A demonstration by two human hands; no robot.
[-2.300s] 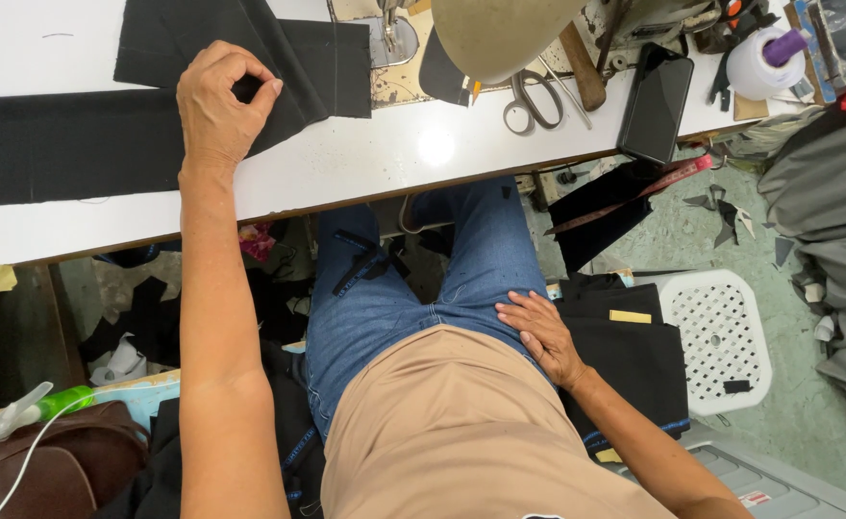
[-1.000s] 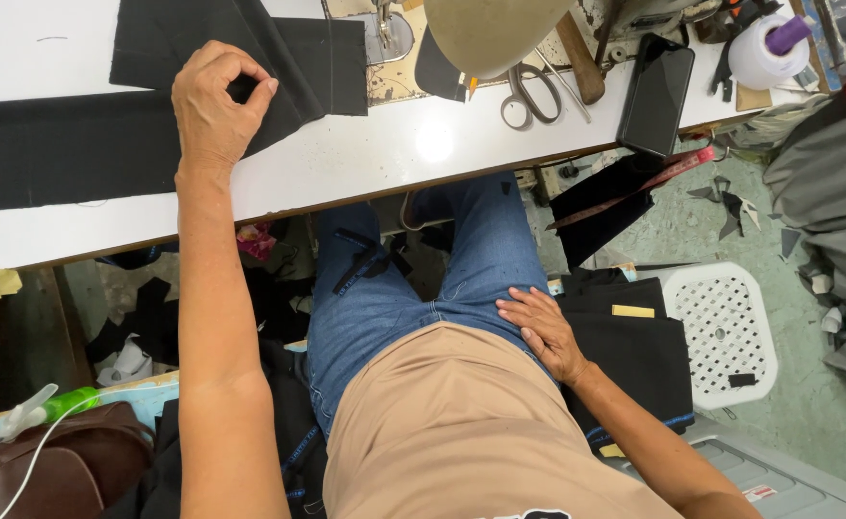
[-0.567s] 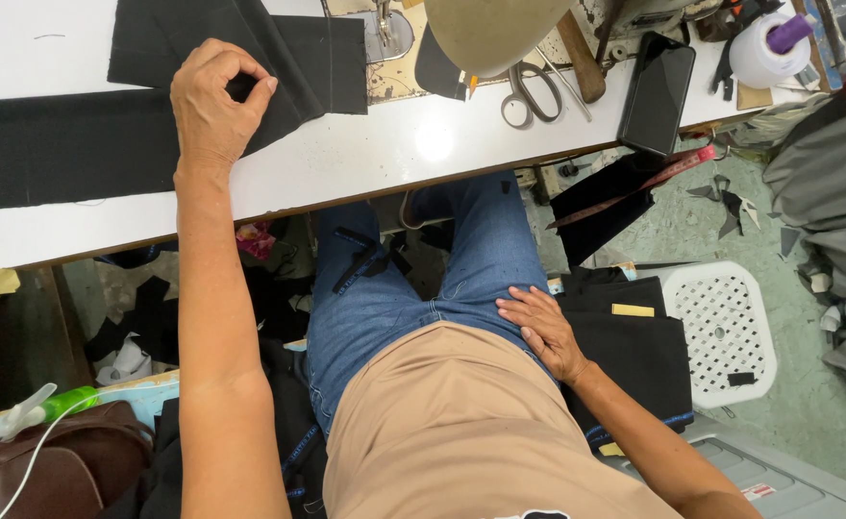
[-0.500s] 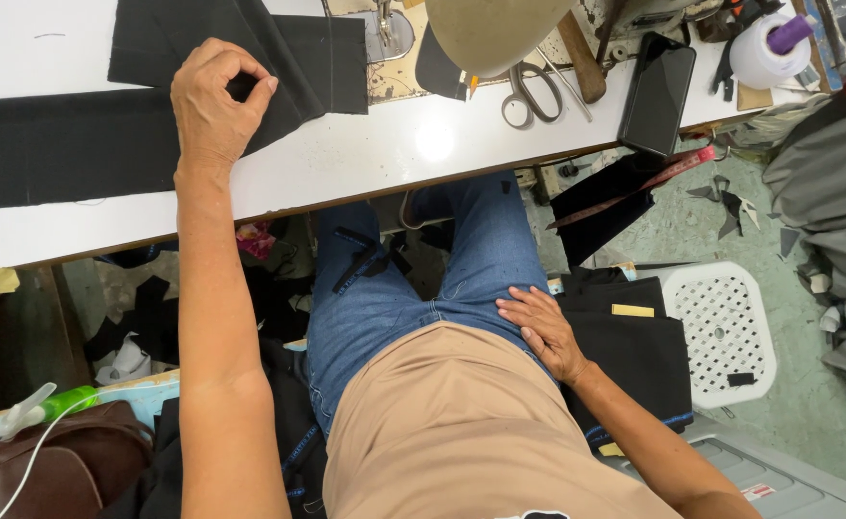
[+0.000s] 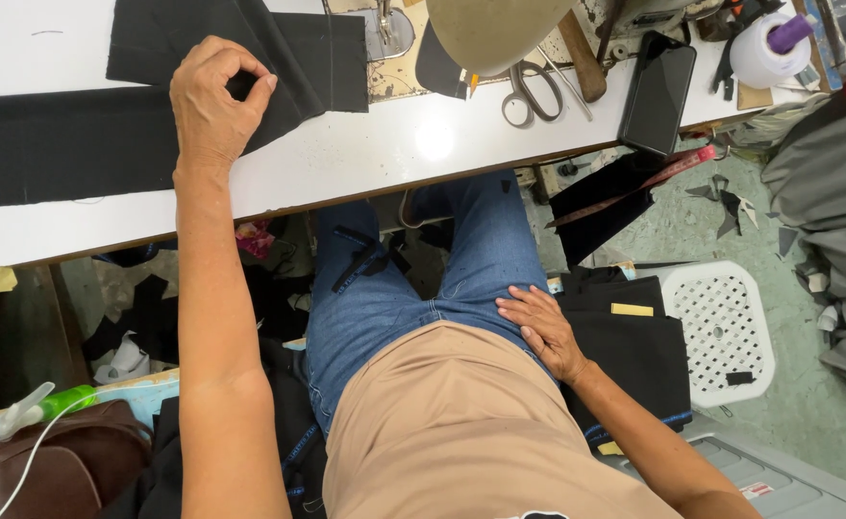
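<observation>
Overhead, the left hand (image 5: 213, 108) rested on the white desk (image 5: 365, 159), curled into a loose fist with thumb and forefinger pinching a fold of the black woven fabric pieces (image 5: 77, 144). That cloth lay directly under and around this hand: one long strip ran off toward the desk's left edge, while a second, angled piece spread beyond the knuckles toward the sewing machine's metal needle plate (image 5: 385, 34). The right hand (image 5: 541, 330) was well apart from the cloth, below the desk edge, lying flat and open with fingers spread on the right thigh of the blue denim jeans (image 5: 423, 288), gripping nothing. Just beside that hand, a stack of folded black fabric (image 5: 634, 346) sat at the person's right side, next to a white perforated plastic stool (image 5: 721, 332).

Farther along the desk, to the right of the cloth, lay a pair of steel scissors (image 5: 531, 91), a black smartphone (image 5: 657, 94) overhanging the edge, and a white thread cone with a purple core (image 5: 767, 48). A brown leather bag (image 5: 48, 466) sat low at the left.
</observation>
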